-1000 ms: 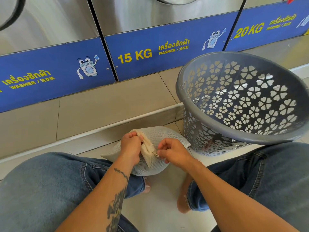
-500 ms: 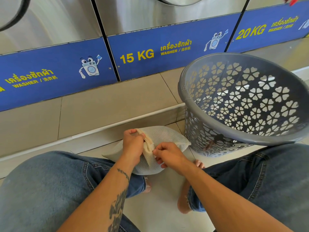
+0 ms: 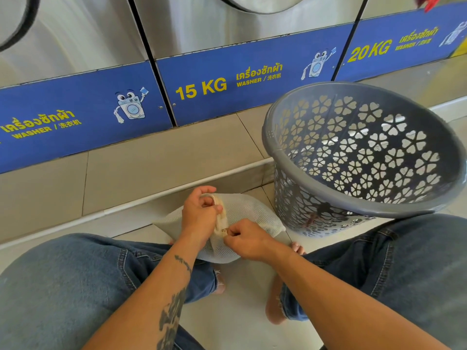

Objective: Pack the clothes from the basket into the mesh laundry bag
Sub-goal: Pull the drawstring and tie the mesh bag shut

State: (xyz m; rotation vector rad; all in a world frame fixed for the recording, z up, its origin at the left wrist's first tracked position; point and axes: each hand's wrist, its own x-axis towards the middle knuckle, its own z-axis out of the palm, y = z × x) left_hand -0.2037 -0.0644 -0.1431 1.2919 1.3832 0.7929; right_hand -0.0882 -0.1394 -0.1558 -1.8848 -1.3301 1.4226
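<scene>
A white mesh laundry bag [image 3: 249, 210] lies bulging on the floor tiles between my knees. My left hand [image 3: 199, 214] grips the bag's cream zipper edge at its upper end. My right hand [image 3: 246, 239] pinches the small zipper pull at the lower part of that edge. To the right, a grey plastic basket [image 3: 285, 170] with flower-shaped cut-outs is tilted toward me; its visible inside holds no clothes. What is in the bag is hidden by the mesh.
A row of steel washers with blue labelled panels [image 3: 250, 79] stands behind a tiled step [image 3: 151, 162] straight ahead. My knees in blue jeans [image 3: 75, 286] flank the bag, and bare feet [image 3: 275, 309] rest on the pale floor below it.
My right hand has slid the zipper pull a little lower along the bag's edge, toward me. My left hand has kept its grip at the upper end of the zipper edge.
</scene>
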